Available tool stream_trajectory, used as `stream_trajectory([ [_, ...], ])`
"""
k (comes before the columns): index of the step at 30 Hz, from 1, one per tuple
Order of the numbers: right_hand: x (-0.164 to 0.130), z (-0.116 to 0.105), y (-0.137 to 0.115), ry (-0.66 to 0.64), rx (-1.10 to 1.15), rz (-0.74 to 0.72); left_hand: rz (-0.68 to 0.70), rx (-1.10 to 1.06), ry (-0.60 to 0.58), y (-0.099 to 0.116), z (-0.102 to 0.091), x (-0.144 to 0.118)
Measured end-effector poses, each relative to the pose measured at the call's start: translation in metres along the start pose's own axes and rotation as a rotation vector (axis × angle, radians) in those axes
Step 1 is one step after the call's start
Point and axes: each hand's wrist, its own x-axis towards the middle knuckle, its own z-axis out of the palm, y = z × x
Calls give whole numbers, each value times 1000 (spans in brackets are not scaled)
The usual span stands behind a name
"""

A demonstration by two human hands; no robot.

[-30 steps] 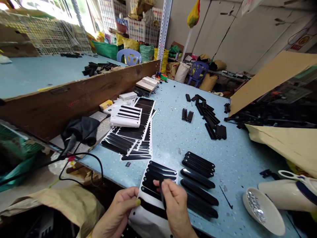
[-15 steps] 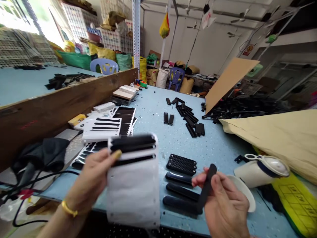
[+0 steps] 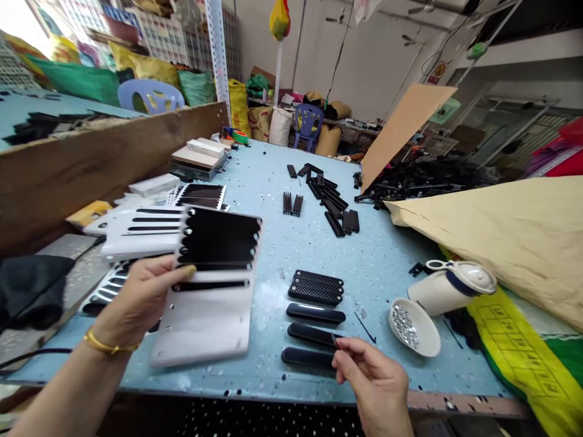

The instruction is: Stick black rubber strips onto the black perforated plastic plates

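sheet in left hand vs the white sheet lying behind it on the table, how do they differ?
The held sheet is lifted and tilted, pinched at its edge by the left hand; the lying sheet rests flat on the table. The held sheet's top is packed with wide black strips and its lower half is bare; the lying sheet shows a few thin black lines. Both are white backing sheets with black strips.

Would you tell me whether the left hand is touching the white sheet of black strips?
Touching. The head view shows the left hand gripping the white sheet by its left edge, thumb pressed on its face, lifting it above the blue table.
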Motion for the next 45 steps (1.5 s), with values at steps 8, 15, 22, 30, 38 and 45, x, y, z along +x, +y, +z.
stream_trajectory([
  [8,-4,-1,1,-13,-169,-2,81,1020,36,-66,-8,-36],
  [15,8,-4,-13,-179,-395,-231,448,1039,224,-35,17,-53],
  [22,2,16,-15,-281,-390,-522,68,382,-427,-10,113,-101],
  [30,3,-14,-1,-165,-560,-610,-444,-105,-544,-19,140,-83],
  [38,22,-20,8,-72,-572,-643,-217,162,-229,-30,141,-57],
  [45,70,-37,13,-63,-489,-333,396,597,-117,-64,140,-33],
])
